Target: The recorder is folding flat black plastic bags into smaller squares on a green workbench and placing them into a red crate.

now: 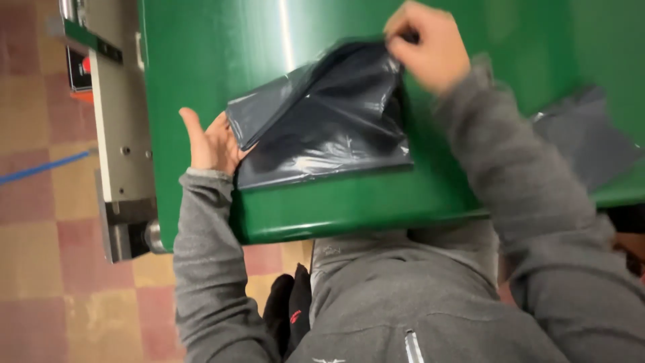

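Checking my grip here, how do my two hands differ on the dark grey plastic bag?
The left hand lies open, palm up, at the dark grey plastic bag's near left edge; the right hand is closed, pinching its far top corner. Left sits nearer the green belt's edge. Both wear grey sleeves.

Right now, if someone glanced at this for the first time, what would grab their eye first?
The broad glossy green belt filling the middle and top of the view, with a dark grey plastic bag lying on it near the front edge. The right hand pinches the bag's far top corner, while the left hand touches its near left edge. To the left, a grey metal side frame stands over a red and yellow tiled floor.
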